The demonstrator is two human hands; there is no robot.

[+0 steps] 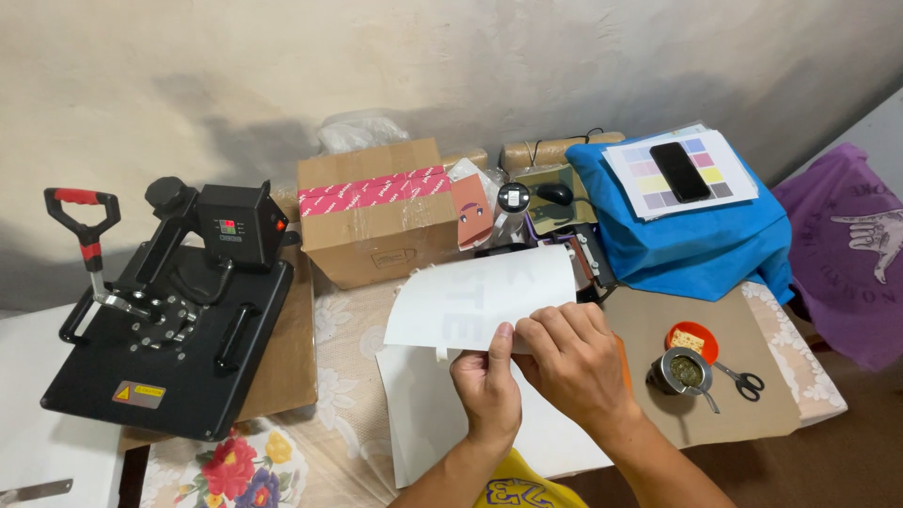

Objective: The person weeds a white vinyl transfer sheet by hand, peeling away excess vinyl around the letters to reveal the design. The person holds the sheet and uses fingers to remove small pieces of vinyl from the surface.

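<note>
Heat press (169,310), black metal w/ red-grip lever, sits shut at left, nothing under its plate. Taped brown box (379,212) behind. At centre, left hand (487,386) and right hand (569,362) both pinch a thin, glossy white sheet (480,296), lifted partly off the backing sheet (423,414) below; peel approx. half done. Metal cup (684,372), scissors (743,381) at right.
</note>
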